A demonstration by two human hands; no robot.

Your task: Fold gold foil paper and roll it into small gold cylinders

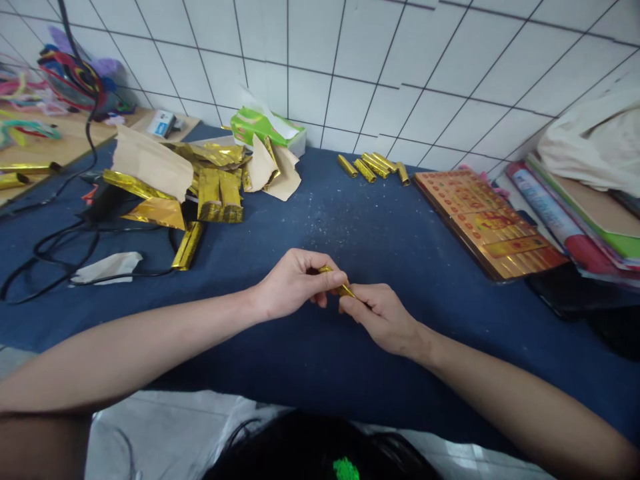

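Observation:
Between both hands, over the dark blue cloth (300,353), is a small roll of gold foil paper (345,291). My left hand (295,283) pinches its upper left end with thumb and fingers. The lower right end sits in the closed fingers of my right hand (385,317). Much of the roll is hidden by the fingers. Beyond the hands, several finished-looking gold tubes (377,165) lie in a group near the wall. Left of my left hand, another folded gold strip (188,247) rests on the cloth.
Gold foil and brown paper scraps (153,160) are heaped at the left, beside a black cable (47,247) and a torn white paper (107,268). A green tissue pack (265,127) stands by the tiled wall. To the right are a gold-and-red printed box (487,220) and stacked books (590,207).

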